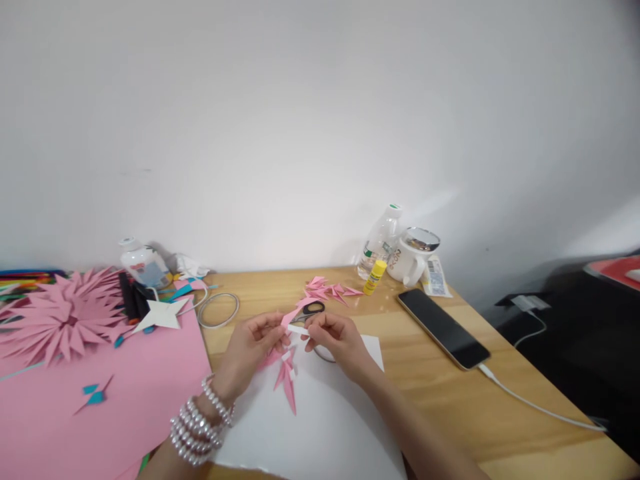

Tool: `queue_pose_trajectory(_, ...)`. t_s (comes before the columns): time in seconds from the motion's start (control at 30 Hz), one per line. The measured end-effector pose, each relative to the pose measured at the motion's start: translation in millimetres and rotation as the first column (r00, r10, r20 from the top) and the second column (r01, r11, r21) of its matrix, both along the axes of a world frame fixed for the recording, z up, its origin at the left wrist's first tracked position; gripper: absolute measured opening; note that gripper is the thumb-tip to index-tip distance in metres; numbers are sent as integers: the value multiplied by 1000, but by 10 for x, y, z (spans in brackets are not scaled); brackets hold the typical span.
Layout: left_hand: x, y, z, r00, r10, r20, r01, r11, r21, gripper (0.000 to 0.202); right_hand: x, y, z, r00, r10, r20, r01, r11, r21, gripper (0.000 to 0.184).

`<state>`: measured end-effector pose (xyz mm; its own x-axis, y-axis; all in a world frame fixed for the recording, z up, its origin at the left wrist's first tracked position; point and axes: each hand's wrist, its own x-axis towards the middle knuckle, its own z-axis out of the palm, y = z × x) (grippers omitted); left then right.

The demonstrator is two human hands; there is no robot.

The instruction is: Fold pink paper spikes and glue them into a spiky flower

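Observation:
My left hand (pixel 260 339), with pearl bracelets at the wrist, is closed on a folded pink paper piece (pixel 296 311). A narrow white strip (pixel 299 329) runs from that piece to my right hand (pixel 334 339), whose fingers pinch its other end. Whether the strip is part of the pink paper cannot be seen. Below the hands, pointed pink paper pieces (pixel 286 383) with small white patches lie on a white sheet (pixel 320 427). Just behind the fingers are black-handled scissors (pixel 314 308), partly covered by the hands.
Pink folded pieces (pixel 325 290) and a yellow glue stick (pixel 375 277) are further back, near a bottle (pixel 383 240) and white mug (pixel 411 257). A phone (pixel 445 328) lies right, its cable attached. Left are a pink paper flower (pixel 70 320) and a white paper star (pixel 163 313).

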<state>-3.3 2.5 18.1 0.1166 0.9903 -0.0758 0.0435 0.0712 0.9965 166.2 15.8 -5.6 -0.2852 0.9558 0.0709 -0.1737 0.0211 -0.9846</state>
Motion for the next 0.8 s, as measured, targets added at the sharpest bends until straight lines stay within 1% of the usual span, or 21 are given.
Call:
queue_pose_trajectory(0.07,-2,-5,13,1000,25,8,-25,1000,-5,29,20,13,-17,1000,12,-11,-12,1000,-18,29)
queue_pose_trajectory(0.17,0,-19,33,999,46,2,-46,999,6,31,38,21,-34,998,65,18,-64,996,-58,27)
queue_pose_trajectory(0.27,2,-31,40,999,-9,-32,10,999,31,31,50,21,-19,994,110,19,-109,992,-66,26)
queue_pose_trajectory(0.33,2,-32,34,997,-41,-64,44,998,41,29,63,22,-1,992,119,36,-117,991,-59,25)
queue_pose_trajectory(0.43,-3,-21,20,992,-24,-122,31,998,60,23,91,26,14,987,145,74,-141,988,-60,21)
queue_pose_trajectory(0.5,-8,-12,14,988,1,-155,12,997,81,20,110,28,13,983,178,47,-174,983,-65,21)
queue_pose_trajectory(0.57,-11,-7,13,985,0,-174,17,995,95,19,121,29,7,980,200,-2,-200,977,-70,22)
queue_pose_trajectory(0.67,-1,-17,15,985,-46,-167,58,996,69,19,120,29,1,984,176,-38,-179,980,-83,23)
queue_pose_trajectory(0.8,32,-39,7,994,-72,-87,76,996,45,22,103,42,-15,994,107,-20,-109,985,-136,21)
